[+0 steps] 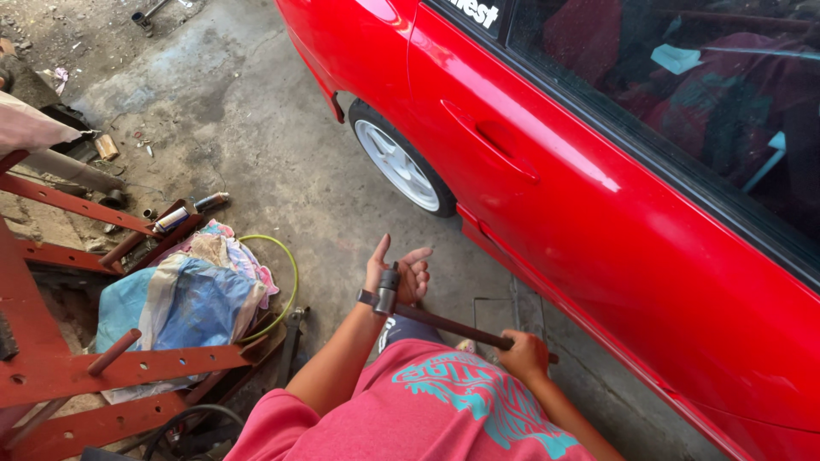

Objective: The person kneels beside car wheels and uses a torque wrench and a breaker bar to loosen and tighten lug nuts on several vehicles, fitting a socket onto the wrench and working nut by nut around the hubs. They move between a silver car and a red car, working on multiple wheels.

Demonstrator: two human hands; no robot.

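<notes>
At far left stands a red steel frame (77, 363) with a bundle of blue and patterned cloth (184, 294) and a yellow-green hose (290, 273) beside it on the concrete floor (256, 128). The left hand (397, 271) is open, fingers spread, its palm against the head of a long socket wrench (444, 323). The right hand (523, 354) grips the wrench's bar, just beside the red car (598, 196) and its white-rimmed wheel (397, 164).

— What colours are on the right?
— A glossy red car (547, 162) with a white wheel (397, 165).
— And near?
— A red shirt (427, 410) with teal print; a dark wrench (444, 323).
— Left?
— A rust-red frame (111, 367), blue-and-pastel rags (188, 299), a yellow-green hose (286, 256).
</notes>
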